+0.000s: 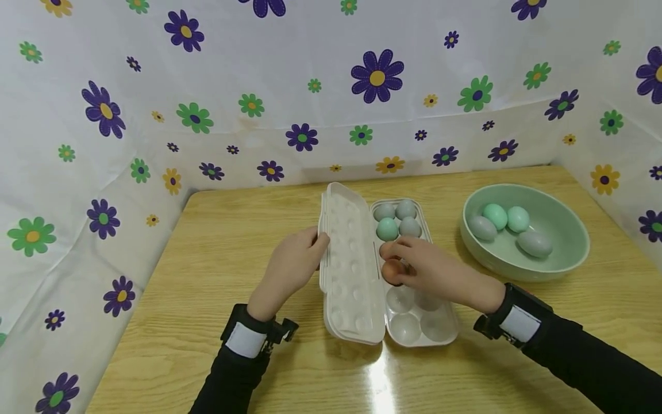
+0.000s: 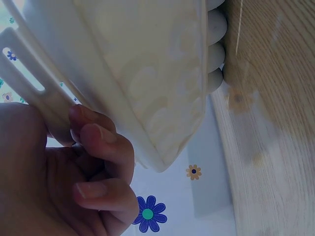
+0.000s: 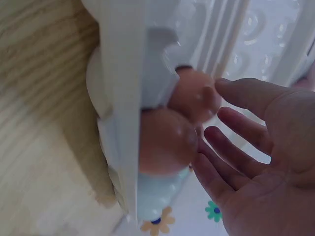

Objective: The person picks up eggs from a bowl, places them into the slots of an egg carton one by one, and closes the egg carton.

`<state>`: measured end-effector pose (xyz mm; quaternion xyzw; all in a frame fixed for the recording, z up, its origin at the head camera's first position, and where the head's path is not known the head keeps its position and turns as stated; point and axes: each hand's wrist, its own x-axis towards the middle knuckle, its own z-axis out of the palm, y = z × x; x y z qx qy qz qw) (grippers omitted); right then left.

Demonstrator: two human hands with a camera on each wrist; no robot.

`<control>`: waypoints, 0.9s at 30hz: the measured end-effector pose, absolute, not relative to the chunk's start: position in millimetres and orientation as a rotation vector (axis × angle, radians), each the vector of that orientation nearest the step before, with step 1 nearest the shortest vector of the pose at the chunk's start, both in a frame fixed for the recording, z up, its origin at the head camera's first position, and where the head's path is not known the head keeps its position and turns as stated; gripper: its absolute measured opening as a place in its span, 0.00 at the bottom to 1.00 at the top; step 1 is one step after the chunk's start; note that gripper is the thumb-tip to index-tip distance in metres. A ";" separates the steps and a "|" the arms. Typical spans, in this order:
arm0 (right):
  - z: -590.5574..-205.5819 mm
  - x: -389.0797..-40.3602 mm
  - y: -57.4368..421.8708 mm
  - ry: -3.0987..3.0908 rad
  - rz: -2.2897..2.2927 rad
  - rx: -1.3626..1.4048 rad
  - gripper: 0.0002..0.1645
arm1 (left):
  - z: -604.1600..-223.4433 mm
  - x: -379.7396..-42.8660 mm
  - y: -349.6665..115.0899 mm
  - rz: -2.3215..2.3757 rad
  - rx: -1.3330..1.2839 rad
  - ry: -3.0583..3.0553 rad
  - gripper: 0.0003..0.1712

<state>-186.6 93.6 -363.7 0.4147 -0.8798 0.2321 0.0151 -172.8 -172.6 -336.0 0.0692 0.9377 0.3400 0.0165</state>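
Observation:
A white plastic egg carton [image 1: 405, 330] lies with its lid [image 1: 357, 322] raised to the left. My left hand [image 1: 292, 264] grips the lid's outer left edge, fingers curled around the plastic in the left wrist view. Over the tray, my right hand [image 1: 439, 267] reaches in with fairly straight fingers, the thumb at a brown egg [image 1: 393, 272]. A second brown egg [image 1: 385, 250] shows just beyond it, partly covered by the fingers. In the right wrist view a brown egg [image 3: 165, 142] sits near the tray's side. Grey eggs [image 1: 406, 209] and a mint egg [image 1: 387, 229] fill the far cups.
To the right stands a light green bowl [image 1: 574, 244] with mint eggs [image 1: 518, 219] and grey eggs [image 1: 535, 244]. Near cups [image 1: 404, 328] of the tray hold no eggs. A flowered cloth [image 1: 289, 75] surrounds the back and sides of the wooden table [image 1: 233, 230].

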 end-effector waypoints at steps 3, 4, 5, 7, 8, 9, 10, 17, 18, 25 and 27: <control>-352.4 -190.1 103.8 -2.819 0.733 1.180 0.16 | -336.2 -173.7 -171.5 1.055 0.215 2.912 0.21; -348.1 -191.5 108.6 -2.842 0.731 1.137 0.16 | -336.2 -173.9 -171.1 1.053 0.218 2.911 0.21; -343.8 -193.6 113.7 -2.854 0.734 1.100 0.15 | -336.2 -174.1 -170.6 1.053 0.220 2.910 0.21; -336.2 -199.1 125.4 -2.868 0.714 1.023 0.15 | -336.3 -174.2 -169.8 1.050 0.222 2.908 0.21; -332.3 -202.4 131.8 -2.882 0.696 0.985 0.16 | -336.3 -174.1 -169.5 1.050 0.221 2.907 0.21; -328.9 -205.7 138.8 -2.900 0.671 0.941 0.16 | -336.5 -174.1 -169.6 1.051 0.220 2.908 0.21; -325.6 -209.1 146.5 -2.921 0.650 0.900 0.17 | -336.5 -173.9 -169.5 1.052 0.220 2.908 0.21; -323.4 -228.9 216.9 -3.060 0.458 0.639 0.22 | -336.6 -172.7 -171.9 1.053 0.222 2.907 0.21; -326.1 -230.8 227.5 -3.063 0.430 0.618 0.23 | -336.6 -172.5 -172.5 1.052 0.219 2.909 0.21; -348.4 -237.3 282.6 -3.187 0.305 0.531 0.27 | -335.3 -173.4 -174.8 1.031 0.226 2.908 0.21; -353.9 -237.3 290.0 -3.246 0.317 0.517 0.28 | -334.9 -173.3 -175.1 1.032 0.222 2.906 0.21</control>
